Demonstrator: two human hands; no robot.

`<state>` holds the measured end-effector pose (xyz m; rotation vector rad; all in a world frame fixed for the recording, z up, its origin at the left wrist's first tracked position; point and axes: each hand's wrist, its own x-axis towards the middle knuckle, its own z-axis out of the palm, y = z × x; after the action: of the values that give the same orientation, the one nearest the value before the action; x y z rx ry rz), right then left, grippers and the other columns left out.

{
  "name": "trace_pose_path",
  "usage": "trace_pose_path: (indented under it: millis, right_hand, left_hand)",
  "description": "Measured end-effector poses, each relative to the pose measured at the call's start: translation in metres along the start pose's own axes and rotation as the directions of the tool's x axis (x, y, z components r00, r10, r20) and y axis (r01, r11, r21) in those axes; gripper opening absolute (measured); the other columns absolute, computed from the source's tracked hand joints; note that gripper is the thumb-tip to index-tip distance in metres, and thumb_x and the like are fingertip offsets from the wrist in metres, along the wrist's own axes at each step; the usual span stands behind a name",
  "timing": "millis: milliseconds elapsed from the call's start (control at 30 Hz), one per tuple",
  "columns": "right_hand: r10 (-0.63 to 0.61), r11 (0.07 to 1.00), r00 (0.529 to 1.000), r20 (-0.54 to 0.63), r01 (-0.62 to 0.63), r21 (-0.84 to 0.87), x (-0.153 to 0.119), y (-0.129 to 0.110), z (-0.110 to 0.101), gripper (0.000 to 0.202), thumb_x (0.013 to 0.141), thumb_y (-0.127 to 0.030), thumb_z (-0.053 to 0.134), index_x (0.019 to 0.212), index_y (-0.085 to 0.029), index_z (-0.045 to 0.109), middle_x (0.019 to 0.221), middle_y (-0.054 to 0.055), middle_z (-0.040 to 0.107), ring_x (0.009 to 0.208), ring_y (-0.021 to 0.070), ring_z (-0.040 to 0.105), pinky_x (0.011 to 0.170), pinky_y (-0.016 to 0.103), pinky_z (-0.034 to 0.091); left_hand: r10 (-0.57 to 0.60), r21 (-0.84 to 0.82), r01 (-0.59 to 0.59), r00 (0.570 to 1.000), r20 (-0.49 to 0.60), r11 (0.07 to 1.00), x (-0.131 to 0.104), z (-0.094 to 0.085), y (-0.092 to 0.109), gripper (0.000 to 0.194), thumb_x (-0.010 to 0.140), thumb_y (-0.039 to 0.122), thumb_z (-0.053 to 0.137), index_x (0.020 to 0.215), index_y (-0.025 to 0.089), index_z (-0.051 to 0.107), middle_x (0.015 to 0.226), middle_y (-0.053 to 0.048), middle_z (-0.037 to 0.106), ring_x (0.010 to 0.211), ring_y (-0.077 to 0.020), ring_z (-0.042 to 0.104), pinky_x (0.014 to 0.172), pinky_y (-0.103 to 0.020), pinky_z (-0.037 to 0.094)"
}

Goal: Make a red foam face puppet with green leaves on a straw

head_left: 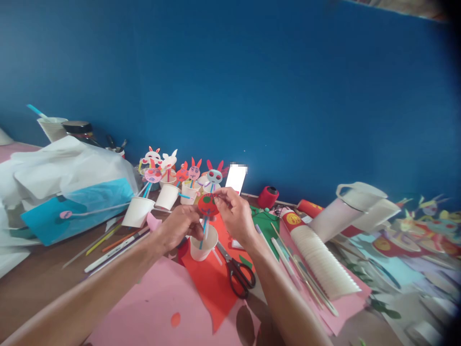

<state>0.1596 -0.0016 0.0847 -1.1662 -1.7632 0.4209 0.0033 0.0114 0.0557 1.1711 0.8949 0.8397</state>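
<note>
Between my hands stands a red paper face (207, 205) with green eyes, mounted on a blue straw (205, 226) that rises from a white paper cup (203, 251). My left hand (182, 222) is closed around the straw just under the face. At the face's upper right edge, my right hand (233, 211) pinches with thumb and fingers; whatever lies between the fingertips is too small to make out. Black-handled scissors (240, 276) lie right of the cup on red paper (211, 293).
Several paper-cup puppets, one a pink rabbit face (194, 172), line the wall side. A stack of paper cups (320, 259) lies at right near a white jug (336, 211). Pens (115, 250) and pink paper (154, 307) are at left and front. A lit phone (236, 179) stands behind.
</note>
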Motion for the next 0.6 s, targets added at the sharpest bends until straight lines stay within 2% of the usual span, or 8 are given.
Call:
trace_pose_path:
  millis: [133,233,367,600]
  right_hand:
    - [-0.01,0.998,1.0,0.007,0.011,-0.068,0.0,-0.003,0.0,0.019,0.084,-0.018,0.04,0.096,-0.023,0.055,0.087,0.001,0.065,0.077,0.0148,0.06,0.068,0.023,0.042]
    - [-0.037,0.996,0.999,-0.007,0.037,-0.084,0.0,-0.0054,0.0009,0.019,0.085,-0.016,0.04,0.095,-0.023,0.055,0.086,0.0,0.065,0.077,0.0139,0.06,0.067,0.022,0.042]
    - [-0.063,0.993,0.998,-0.009,0.062,-0.102,-0.0005,-0.0072,0.0021,0.019,0.085,-0.017,0.04,0.096,-0.023,0.054,0.085,0.0,0.066,0.075,0.0133,0.061,0.066,0.021,0.041]
    - [-0.094,0.989,0.995,-0.031,0.09,-0.117,-0.0011,-0.0071,0.0033,0.021,0.084,-0.015,0.041,0.096,-0.023,0.056,0.085,0.0,0.066,0.078,0.0132,0.06,0.066,0.021,0.041]
  left_hand:
    - [-0.025,-0.02,0.024,0.999,-0.028,1.0,0.0001,0.0006,0.0017,0.009,0.062,0.01,0.049,0.064,0.013,0.058,0.044,-0.002,0.059,0.038,-0.0121,0.054,0.046,-0.023,0.044]
    - [-0.025,-0.014,0.025,0.999,-0.024,1.0,-0.0002,0.0015,0.0035,0.005,0.064,0.013,0.054,0.065,0.013,0.058,0.045,-0.002,0.06,0.039,-0.0111,0.054,0.047,-0.022,0.044]
    - [-0.029,-0.005,0.029,0.999,-0.02,1.0,-0.0012,0.0021,0.0049,0.01,0.067,0.021,0.061,0.072,0.012,0.062,0.046,-0.001,0.06,0.039,-0.0099,0.053,0.045,-0.02,0.043]
    - [-0.006,0.035,0.007,0.999,-0.046,0.999,-0.0006,0.0018,0.0019,0.021,0.066,0.033,0.066,0.069,0.013,0.062,0.042,0.001,0.059,0.038,-0.0094,0.053,0.043,-0.02,0.043]
